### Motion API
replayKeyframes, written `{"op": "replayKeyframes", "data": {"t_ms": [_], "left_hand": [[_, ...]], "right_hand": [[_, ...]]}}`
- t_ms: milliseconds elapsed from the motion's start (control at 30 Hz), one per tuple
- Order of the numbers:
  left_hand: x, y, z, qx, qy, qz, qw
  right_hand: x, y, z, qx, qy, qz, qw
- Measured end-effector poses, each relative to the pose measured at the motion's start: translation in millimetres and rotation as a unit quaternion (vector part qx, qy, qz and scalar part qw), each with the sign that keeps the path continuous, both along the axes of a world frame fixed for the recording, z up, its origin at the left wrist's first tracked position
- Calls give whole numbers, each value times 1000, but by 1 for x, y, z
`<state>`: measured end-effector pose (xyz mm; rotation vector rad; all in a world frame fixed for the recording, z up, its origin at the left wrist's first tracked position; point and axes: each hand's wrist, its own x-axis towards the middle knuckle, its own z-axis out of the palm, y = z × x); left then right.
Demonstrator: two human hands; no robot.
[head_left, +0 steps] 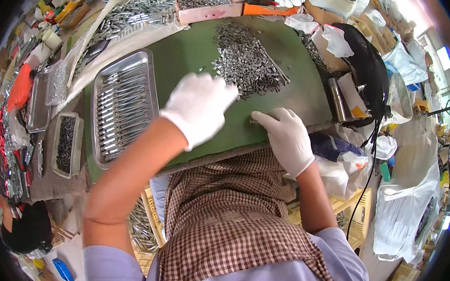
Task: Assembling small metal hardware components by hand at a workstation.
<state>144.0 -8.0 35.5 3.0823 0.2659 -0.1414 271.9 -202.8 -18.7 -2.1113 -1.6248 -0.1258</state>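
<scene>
two gloved hands work over a green mat (pixel 188 61) laid on the table (pixel 52 192), sorting small metal pins.

left side: a steel tray (pixel 101 81) lies on the mat's left edge and holds pins laid in parallel rows. further left stand smaller trays, one of them (pixel 66 143) filled with dark parts.

centre: the left hand (pixel 198 108), in a white glove, hangs just above the mat between the steel tray and the loose pile of pins (pixel 245 62). its fingers (pixel 223 89) are curled loosely and point toward the near edge of the pile. the glove and motion blur hide the fingertips, so whether they grip a pin cannot be told.

right side: the right hand (pixel 287 136), also gloved, rests on the mat near its front edge. its forefinger is stretched out flat, the other fingers are folded under, and the tip touches a single pin (pixel 254 121) lying apart from the pile. nothing is closed in this hand.

step in hand, as judged: pins are being drawn from the pile and lined up. the next move calls for a fine pinch on one thin pin and a level, parallel placement in the steel tray.
</scene>
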Motion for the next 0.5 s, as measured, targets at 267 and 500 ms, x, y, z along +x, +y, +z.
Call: {"op": "replayKeyframes", "data": {"t_ms": [267,500], "left_hand": [[-36,-41,-78,-134,-317,116,932],[-27,-50,-76,-136,-336,79,929]], "right_hand": [[4,5,-14,33,-47,27,998],[7,4,-14,41,-33,8,999]]}}
